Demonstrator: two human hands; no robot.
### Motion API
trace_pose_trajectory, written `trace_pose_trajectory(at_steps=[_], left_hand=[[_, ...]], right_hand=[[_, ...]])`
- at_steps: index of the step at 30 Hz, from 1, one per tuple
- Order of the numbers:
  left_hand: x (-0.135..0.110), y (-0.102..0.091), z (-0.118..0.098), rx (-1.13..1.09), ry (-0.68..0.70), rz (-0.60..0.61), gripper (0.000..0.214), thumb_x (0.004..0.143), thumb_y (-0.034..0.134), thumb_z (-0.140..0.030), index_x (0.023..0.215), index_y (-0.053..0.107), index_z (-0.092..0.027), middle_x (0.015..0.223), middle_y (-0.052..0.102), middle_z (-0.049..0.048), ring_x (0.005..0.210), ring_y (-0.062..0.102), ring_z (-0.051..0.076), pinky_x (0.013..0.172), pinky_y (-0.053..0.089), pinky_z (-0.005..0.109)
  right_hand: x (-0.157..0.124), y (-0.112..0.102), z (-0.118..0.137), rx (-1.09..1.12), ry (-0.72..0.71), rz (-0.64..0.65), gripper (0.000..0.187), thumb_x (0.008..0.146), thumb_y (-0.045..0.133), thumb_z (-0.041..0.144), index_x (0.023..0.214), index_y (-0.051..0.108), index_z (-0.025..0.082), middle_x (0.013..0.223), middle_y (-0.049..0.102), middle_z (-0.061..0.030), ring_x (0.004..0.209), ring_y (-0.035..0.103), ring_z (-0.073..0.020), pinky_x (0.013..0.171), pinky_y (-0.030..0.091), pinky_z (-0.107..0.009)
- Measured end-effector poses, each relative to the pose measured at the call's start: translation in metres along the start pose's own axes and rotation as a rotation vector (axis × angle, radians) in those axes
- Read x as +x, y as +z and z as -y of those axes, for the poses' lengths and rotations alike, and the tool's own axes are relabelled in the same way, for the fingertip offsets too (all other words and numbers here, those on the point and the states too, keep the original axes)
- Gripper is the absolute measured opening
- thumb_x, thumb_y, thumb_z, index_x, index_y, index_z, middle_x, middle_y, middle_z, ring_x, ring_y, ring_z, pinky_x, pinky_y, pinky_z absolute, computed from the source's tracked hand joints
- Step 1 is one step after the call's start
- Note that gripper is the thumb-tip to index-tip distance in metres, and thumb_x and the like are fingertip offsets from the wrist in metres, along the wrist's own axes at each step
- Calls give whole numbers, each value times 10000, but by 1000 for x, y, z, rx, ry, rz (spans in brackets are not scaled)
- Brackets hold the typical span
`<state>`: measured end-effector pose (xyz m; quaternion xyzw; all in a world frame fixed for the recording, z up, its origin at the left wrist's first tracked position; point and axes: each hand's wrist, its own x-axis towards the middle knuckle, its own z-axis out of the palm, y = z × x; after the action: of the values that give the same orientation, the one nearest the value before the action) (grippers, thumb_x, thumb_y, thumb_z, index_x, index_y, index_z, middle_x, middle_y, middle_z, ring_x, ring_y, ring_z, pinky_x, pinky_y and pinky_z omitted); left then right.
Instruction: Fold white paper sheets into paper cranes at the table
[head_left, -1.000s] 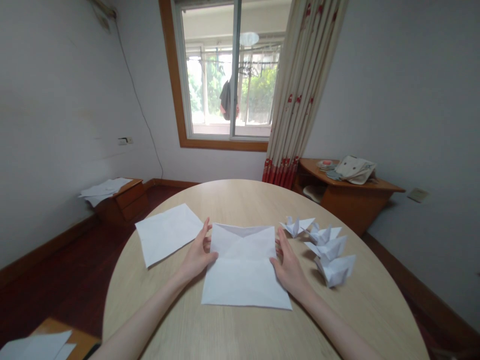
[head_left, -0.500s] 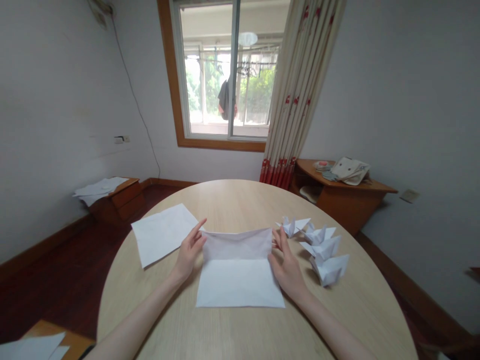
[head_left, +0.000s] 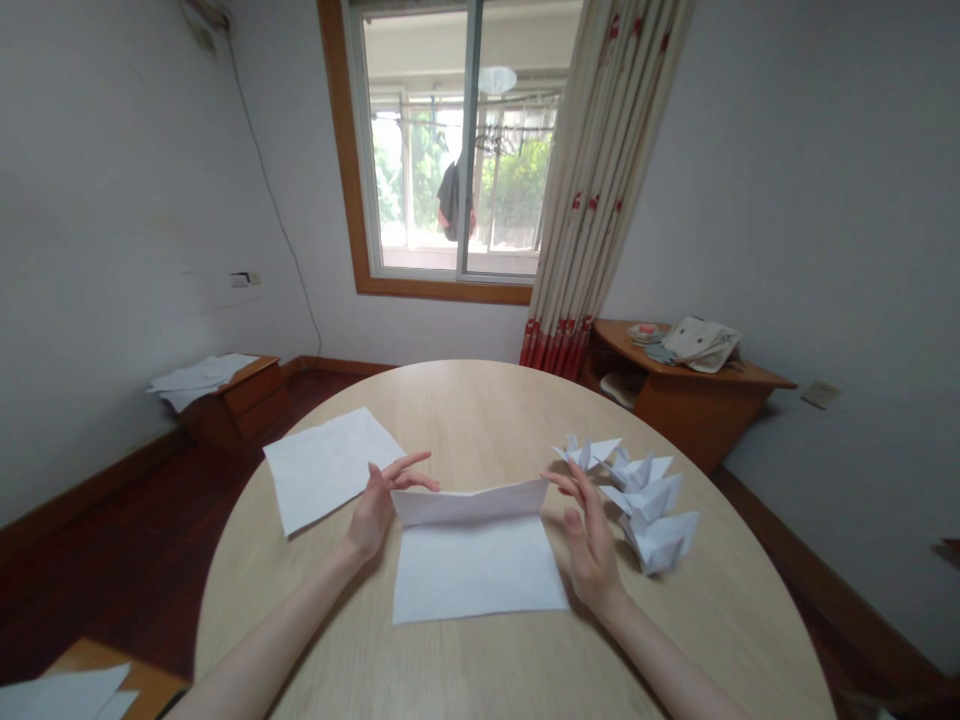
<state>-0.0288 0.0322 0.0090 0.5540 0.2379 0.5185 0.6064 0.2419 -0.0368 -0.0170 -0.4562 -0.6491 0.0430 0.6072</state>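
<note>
Squarely between the hands, a thin white paper sheet [head_left: 480, 565] lies on the pale wood-grain tabletop [head_left: 480, 410], its far flap raised along a crease running left to right. The left hand [head_left: 375, 505] touches the flap's left corner, though its grip is unclear. The right hand [head_left: 592, 545], fingers spread open, hovers at the right corner. Crisp folded paper figures [head_left: 652, 515] sit just beyond it.
</note>
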Motion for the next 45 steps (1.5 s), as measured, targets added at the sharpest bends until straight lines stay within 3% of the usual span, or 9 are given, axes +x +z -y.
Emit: trace_pose_trajectory(at_steps=[6,12,20,24,27,31,34,40,45], left_hand=[[0,0,-2,-77,-111,98,904,746,340,-853,1165,642,-112,897,720,136,914,627,327,815,408,385],[1,-2,1,-105,-142,218,925,760,281,-856,1162,656,-113,1034,707,167,1058,585,351,956,341,449],[1,-4,5,-97,-224,299,960,760,215,-864,1190,647,-123,1165,658,180,1132,543,372,993,317,505],[-2,-1,5,-25,-226,325,926,798,187,-832,1187,650,-132,1257,604,180,1201,492,375,1001,327,511],[-4,2,2,146,-173,352,795,824,290,-789,1142,677,-171,1343,541,151,1244,449,364,995,354,498],[-7,8,-6,378,-148,431,539,832,531,-635,1143,678,-220,1376,510,124,1281,425,322,1022,360,458],[-9,11,-10,470,-180,492,496,820,615,-535,1203,643,-221,1419,463,122,1293,426,297,1066,331,449],[-10,12,-5,681,-175,568,523,790,674,-398,1273,592,-217,1414,475,115,1304,424,304,1103,280,470],[-12,18,-4,762,-140,603,533,782,664,-292,1301,565,-224,1406,489,98,1272,468,296,1088,315,454]], right_hand=[[1,-1,6,114,-6,-31,443,992,292,477,1338,422,233,1015,665,-74,1010,596,-245,989,360,-490],[1,-4,9,164,-44,-10,433,996,268,492,1226,514,220,791,692,-33,817,641,-224,813,470,-416],[1,-7,11,170,-65,70,439,994,282,497,1150,586,220,701,720,-25,753,665,-222,706,519,-370],[2,-6,13,227,-12,132,501,973,292,551,1059,640,201,672,721,-40,703,676,-230,685,535,-374],[4,-7,14,260,46,189,551,969,280,566,933,682,191,668,721,-55,686,682,-229,688,536,-375],[8,-8,15,217,100,313,567,954,301,586,913,703,188,744,736,-77,734,687,-235,708,532,-385],[9,-7,17,143,114,463,561,955,311,573,936,716,185,900,742,-106,879,681,-250,803,520,-410],[4,-1,20,-17,74,708,433,945,410,505,1165,659,227,1196,670,-108,1114,610,-255,957,464,-455],[-1,3,22,-149,59,840,421,935,467,453,1270,590,232,1339,569,-107,1232,526,-271,1036,391,-508]])
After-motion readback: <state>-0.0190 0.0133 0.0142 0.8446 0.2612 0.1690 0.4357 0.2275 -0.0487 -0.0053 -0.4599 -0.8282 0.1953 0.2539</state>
